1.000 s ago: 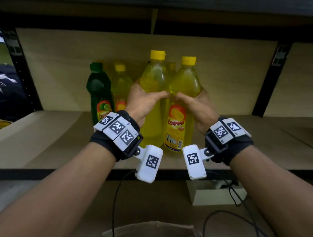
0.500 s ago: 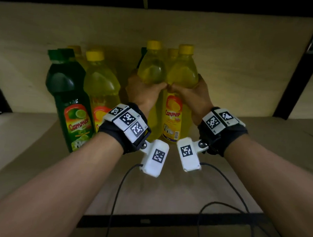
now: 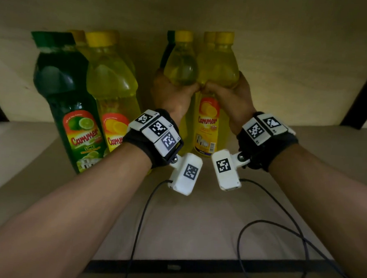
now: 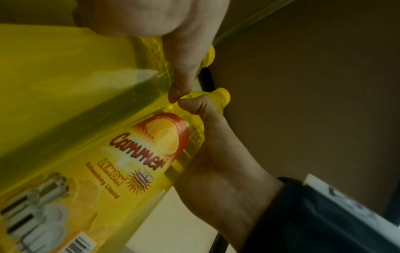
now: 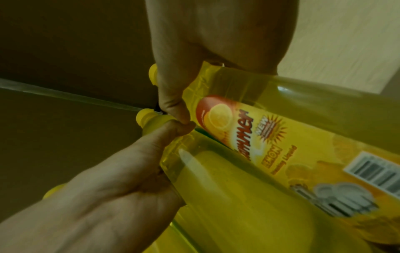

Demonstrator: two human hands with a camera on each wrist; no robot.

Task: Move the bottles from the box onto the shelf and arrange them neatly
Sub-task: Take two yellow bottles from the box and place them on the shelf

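Observation:
Two yellow lemon dish-liquid bottles stand side by side on the wooden shelf (image 3: 195, 224). My left hand (image 3: 173, 93) grips the left yellow bottle (image 3: 181, 62) at its waist. The right yellow bottle (image 3: 217, 64), label facing me, is held the same way by my right hand (image 3: 231, 96). Both thumbs meet between the bottles. In the left wrist view my left hand (image 4: 184, 68) wraps its bottle (image 4: 65, 68); in the right wrist view my right hand (image 5: 194, 51) wraps the labelled bottle (image 5: 259, 137). The box is out of view.
A green lime bottle (image 3: 60, 79) and a yellow bottle (image 3: 111, 86) stand at the left, with more bottles behind both pairs. A black upright post (image 3: 363, 88) stands at the right. Wrist cables (image 3: 280, 229) trail over the shelf front.
Both hands have carried the two yellow bottles deeper into the shelf, toward the back wall. The view has closed in; the box below has left the picture.

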